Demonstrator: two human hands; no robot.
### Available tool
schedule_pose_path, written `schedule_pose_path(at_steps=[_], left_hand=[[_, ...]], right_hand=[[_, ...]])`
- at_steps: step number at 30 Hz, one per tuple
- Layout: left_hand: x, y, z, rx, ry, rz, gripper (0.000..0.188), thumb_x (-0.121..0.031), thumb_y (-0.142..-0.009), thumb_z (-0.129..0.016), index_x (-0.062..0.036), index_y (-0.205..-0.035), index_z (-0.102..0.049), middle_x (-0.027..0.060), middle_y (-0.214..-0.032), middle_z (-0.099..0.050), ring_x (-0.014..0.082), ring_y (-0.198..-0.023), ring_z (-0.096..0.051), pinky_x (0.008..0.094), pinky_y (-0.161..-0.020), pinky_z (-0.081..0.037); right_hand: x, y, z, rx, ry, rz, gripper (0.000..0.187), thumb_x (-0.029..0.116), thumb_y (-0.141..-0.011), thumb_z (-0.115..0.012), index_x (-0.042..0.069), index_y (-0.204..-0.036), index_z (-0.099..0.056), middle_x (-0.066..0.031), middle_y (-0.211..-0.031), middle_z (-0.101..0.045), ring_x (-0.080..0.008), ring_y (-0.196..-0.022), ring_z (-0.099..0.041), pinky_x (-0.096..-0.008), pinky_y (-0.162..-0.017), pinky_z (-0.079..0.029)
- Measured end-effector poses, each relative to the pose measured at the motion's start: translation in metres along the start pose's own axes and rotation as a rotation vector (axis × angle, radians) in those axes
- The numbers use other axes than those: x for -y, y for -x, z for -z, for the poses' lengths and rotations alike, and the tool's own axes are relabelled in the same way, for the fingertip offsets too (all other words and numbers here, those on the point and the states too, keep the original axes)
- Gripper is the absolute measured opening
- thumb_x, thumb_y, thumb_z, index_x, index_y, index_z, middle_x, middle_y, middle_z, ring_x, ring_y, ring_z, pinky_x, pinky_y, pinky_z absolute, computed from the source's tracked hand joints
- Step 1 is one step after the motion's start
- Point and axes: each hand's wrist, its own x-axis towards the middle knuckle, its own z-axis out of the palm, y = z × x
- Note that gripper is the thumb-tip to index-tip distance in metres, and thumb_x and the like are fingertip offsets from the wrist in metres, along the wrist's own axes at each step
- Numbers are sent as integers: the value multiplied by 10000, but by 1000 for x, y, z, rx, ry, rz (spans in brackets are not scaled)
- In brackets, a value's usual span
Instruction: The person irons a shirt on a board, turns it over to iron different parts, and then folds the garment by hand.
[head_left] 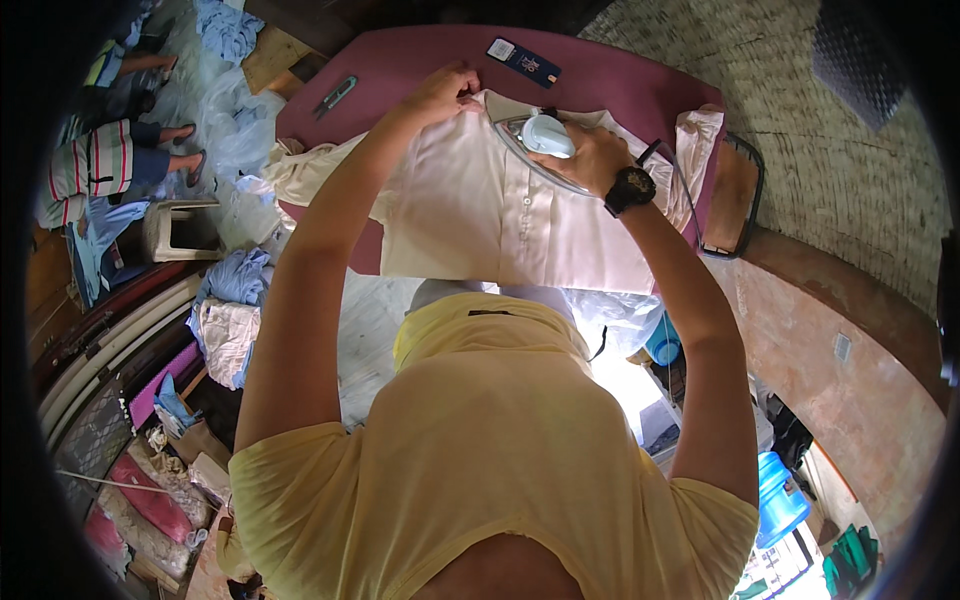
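Observation:
A cream button-front shirt (pixel 450 215) lies spread over a maroon ironing board (pixel 400 55), its lower edge hanging toward me. My right hand (pixel 592 158) grips a clothes iron (pixel 548 135) with a pale blue-white body, which rests on the shirt just right of its upper middle. A dark watch is on that wrist. At the shirt's upper left edge, my left hand (pixel 447 95) has its fingers curled and pressed together on the cloth. Thread snips (pixel 336 97) lie on the board left of that hand. A dark tag (pixel 523 62) lies beyond the shirt.
A person (pixel 130 165) in striped clothing is at the far left, beside a pale plastic stool (pixel 180 230). Bundled blue and cream garments (pixel 230 315) are piled left of the board. The iron's dark cord (pixel 685 190) runs near my right wrist. A blue container (pixel 778 500) stands lower right.

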Motion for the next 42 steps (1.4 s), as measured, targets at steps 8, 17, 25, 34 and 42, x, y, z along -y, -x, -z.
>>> schedule_pose_path(at_steps=[8,17,25,34,42], left_hand=[[-11,9,-5,-42,61,55,264,-205,-829,-742,-37,-859,-542,112,-748,-584,294,-677,-592,409,-614,-465],[-21,16,-8,-290,-103,153,214,-286,-821,-724,-96,-861,-633,83,-783,-640,299,-755,-652,415,-662,-500],[-3,12,-15,-272,106,185,54,-170,-794,-692,-137,-835,-704,36,-910,-637,236,-842,-666,355,-737,-528],[-12,11,-16,-275,107,240,115,-221,-765,-724,-147,-853,-728,19,-916,-636,206,-852,-675,334,-768,-528],[-7,9,-9,-224,106,326,212,-305,-745,-787,-142,-873,-740,-7,-891,-660,180,-833,-677,308,-750,-524]], right_hand=[[16,-5,21,75,-157,50,632,657,-735,-693,125,-1075,-696,-125,-843,-721,-317,-765,-702,-442,-695,-571],[38,2,-10,87,-29,-23,639,648,-769,-666,84,-1070,-667,-162,-795,-700,-366,-748,-691,-495,-684,-560],[36,-5,-8,89,-34,-133,662,617,-780,-684,82,-1167,-647,-186,-822,-708,-379,-762,-695,-479,-696,-566],[34,-2,-9,64,-2,-210,664,678,-785,-632,54,-1012,-655,-188,-760,-692,-388,-727,-691,-496,-653,-563],[53,-21,-7,132,-14,-382,654,661,-788,-650,54,-1032,-655,-223,-799,-692,-418,-787,-687,-512,-701,-553]])
